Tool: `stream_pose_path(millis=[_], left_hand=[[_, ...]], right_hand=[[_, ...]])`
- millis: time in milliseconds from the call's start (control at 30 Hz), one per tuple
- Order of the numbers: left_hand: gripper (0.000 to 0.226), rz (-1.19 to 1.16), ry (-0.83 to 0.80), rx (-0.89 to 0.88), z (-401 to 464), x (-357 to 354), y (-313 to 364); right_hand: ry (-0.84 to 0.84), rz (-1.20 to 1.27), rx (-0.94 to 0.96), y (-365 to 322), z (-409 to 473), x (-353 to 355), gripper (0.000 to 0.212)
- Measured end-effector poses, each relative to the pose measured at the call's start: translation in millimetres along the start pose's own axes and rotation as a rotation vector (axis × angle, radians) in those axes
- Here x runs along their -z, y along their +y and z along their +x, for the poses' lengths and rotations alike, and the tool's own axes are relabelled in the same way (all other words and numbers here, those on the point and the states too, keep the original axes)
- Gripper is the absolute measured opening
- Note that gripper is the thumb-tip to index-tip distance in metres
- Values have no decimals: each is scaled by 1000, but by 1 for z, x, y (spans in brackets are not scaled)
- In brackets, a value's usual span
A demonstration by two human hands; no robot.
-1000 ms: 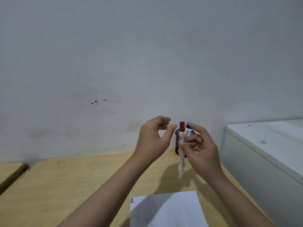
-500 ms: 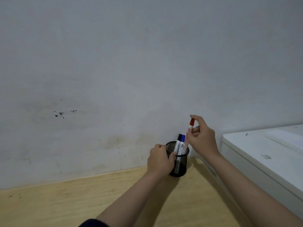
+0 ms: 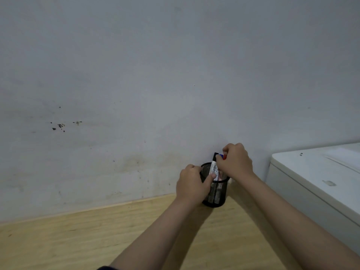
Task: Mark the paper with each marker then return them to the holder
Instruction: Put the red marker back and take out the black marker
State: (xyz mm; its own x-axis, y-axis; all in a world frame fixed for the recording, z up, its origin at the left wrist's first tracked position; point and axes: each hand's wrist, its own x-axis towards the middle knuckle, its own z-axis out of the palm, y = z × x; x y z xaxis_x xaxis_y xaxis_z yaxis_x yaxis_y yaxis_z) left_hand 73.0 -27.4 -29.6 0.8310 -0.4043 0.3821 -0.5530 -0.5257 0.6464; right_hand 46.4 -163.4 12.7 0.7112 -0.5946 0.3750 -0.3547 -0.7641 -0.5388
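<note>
The left hand is wrapped round the near-left wall of the black mesh holder, thumb laid across its rim, pinning it to the wooden worktop just in front of the wall. Inside the holder, between the two hands, stand three markers: the black-capped marker leans towards the left hand, a sliver of the blue cap shows beside it, and the red marker pokes out under the right fingers. The right hand sits directly above the holder's mouth, fingertips closed on the red marker's cap end — whether it has let go yet cannot be told. The paper is out of view. By my reckoning the red marker is going home, the last leg for that one. The markers look light, stiff and smooth-barrelled, so a pinch near the cap suits them; the holder seems light and tip-prone, best steadied low on its wall. Right of both hands stands a white cabinet.
</note>
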Motion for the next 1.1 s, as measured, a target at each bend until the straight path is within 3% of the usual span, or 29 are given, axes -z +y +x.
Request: stream_pose_path(millis=[433, 667, 800, 900, 1000, 1100], left_hand=[[40, 10, 3, -9, -3, 2, 1], [43, -13, -82, -6, -8, 8, -1], [37, -236, -92, 30, -22, 36, 8], [44, -578, -258, 236, -33, 73, 27], [30, -866, -418, 431, -49, 107, 45], [16, -1022, -459, 526, -74, 134, 58]], right_hand=[[25, -216, 102, -15, 2, 3, 18], [-48, 262, 139, -27, -15, 22, 7], [87, 383, 332, -34, -43, 43, 12], [196, 401, 560, -44, -75, 63, 11], [189, 398, 750, -54, -114, 80, 9], [162, 364, 842, -60, -150, 88, 12]])
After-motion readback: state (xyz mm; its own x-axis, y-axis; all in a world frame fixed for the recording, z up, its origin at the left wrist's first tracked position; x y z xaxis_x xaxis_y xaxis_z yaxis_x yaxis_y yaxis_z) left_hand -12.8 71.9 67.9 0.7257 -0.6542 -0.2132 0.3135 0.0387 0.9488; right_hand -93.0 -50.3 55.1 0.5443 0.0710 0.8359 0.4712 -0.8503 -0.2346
